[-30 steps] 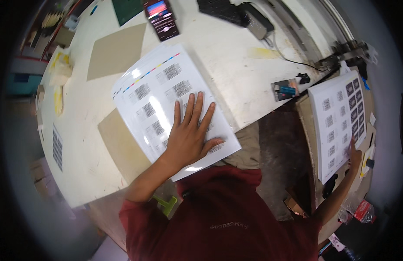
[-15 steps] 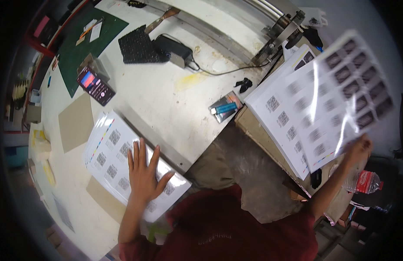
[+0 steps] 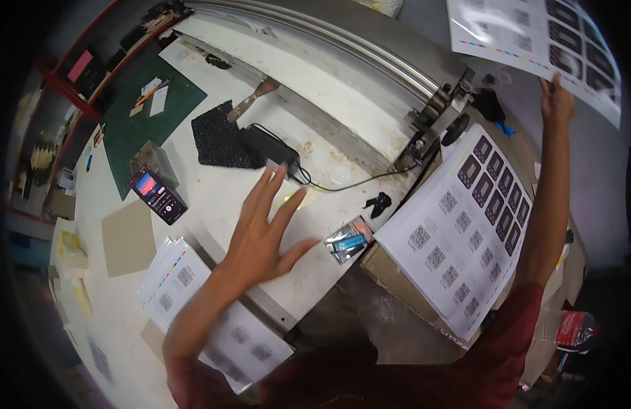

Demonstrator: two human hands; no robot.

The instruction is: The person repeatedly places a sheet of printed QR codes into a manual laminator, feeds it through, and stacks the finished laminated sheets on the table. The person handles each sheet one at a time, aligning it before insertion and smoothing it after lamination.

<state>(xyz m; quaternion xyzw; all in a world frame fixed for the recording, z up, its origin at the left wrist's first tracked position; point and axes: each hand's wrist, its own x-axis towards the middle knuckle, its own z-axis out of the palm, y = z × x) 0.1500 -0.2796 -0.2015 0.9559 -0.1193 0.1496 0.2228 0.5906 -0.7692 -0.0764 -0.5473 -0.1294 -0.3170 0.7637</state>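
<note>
Raised at the upper right, my right hand (image 3: 557,102) pinches the lower edge of a glossy printed sheet (image 3: 506,51) with dark panels. Below that arm, a stack of similar sheets (image 3: 424,273), printed with square codes and dark panels, lies on a cardboard-covered surface. My left hand (image 3: 261,235) hovers over the white table, fingers spread, holding nothing. Beneath the left forearm rests another pile of printed sheets (image 3: 172,273), partly hidden by the arm. Nearest the left fingertips is a black power adapter (image 3: 271,150) with a cable.
A metal roller machine (image 3: 370,51) spans the back of the table (image 3: 220,225). A phone (image 3: 158,194) leans on a small box. Around lie a green cutting mat (image 3: 134,129), black textured cloth (image 3: 220,140), a blue lighter (image 3: 349,242) on a packet, and a plastic bottle (image 3: 573,330).
My right hand has lifted the sheet up and away from the right stack, uncovering the sheets there. My left hand has risen off the left pile and moved forward and right.
</note>
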